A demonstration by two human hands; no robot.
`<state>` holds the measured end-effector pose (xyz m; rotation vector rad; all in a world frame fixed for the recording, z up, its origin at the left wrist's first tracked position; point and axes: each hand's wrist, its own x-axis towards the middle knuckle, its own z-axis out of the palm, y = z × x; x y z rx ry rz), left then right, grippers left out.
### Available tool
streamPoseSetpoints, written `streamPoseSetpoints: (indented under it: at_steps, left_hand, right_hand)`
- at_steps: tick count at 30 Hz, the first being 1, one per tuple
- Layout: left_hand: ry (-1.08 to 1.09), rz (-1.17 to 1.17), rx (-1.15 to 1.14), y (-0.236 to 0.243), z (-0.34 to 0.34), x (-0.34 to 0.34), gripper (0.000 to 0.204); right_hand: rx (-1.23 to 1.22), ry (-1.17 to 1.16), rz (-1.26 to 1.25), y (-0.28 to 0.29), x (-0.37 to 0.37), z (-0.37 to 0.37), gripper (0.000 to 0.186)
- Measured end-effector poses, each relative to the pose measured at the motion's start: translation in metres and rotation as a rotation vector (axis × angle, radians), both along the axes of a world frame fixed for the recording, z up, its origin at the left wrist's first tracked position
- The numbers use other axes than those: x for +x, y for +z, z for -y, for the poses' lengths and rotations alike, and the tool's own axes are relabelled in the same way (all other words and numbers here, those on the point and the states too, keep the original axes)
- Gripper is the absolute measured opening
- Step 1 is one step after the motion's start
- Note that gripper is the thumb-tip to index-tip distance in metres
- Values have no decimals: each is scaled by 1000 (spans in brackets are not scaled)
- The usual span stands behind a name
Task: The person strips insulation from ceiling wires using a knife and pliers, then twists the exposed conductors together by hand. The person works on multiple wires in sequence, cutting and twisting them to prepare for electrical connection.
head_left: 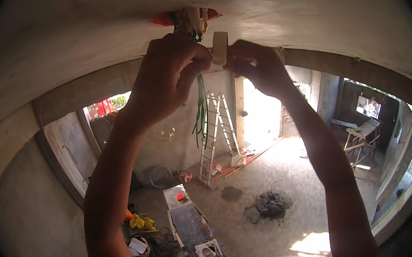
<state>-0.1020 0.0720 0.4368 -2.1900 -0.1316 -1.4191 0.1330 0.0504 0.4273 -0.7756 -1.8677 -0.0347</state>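
Note:
Both my arms reach up to a concrete ceiling (77, 26). My left hand (167, 77) is closed around a bundle of wires (193, 26) that hangs from an orange ceiling box (160, 20); green wires (200, 109) dangle below my fist. My right hand (255, 67) pinches a roll of pale tape (220, 47), held upright beside the wires. A strip of tape runs from the roll toward my left fingers. The two hands nearly touch.
Far below lies a bare concrete room. An aluminium stepladder (214, 137) leans by a bright doorway (260, 114). A dark workbench (188, 222) carries tools, with cables and yellow items at its left. A mortar heap (271, 203) sits on the floor. A wooden trestle (362, 138) stands right.

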Motion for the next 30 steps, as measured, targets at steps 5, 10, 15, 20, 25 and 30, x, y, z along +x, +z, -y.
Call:
streamPoseSetpoints:
  at_steps: [5, 10, 15, 20, 25, 30]
  left_hand:
    - [39, 163, 60, -4, -8, 20, 11]
    - [146, 136, 212, -7, -18, 33, 14]
    - [125, 107, 271, -10, -17, 29, 22]
    - [182, 188, 259, -11, -12, 18, 17]
    - [114, 244, 146, -7, -12, 23, 12]
    - [61, 244, 223, -5, -15, 25, 15]
  right_hand:
    - [76, -37, -240, -46, -31, 7, 29]
    - [-155, 58, -230, -32, -15, 36, 34]
    - [-100, 174, -34, 8, 19, 35, 23]
    - [453, -90, 179, 9, 23, -8, 23]
    - [294, -79, -116, -3, 9, -15, 23]
    - [134, -31, -285, -27, -27, 2, 27]
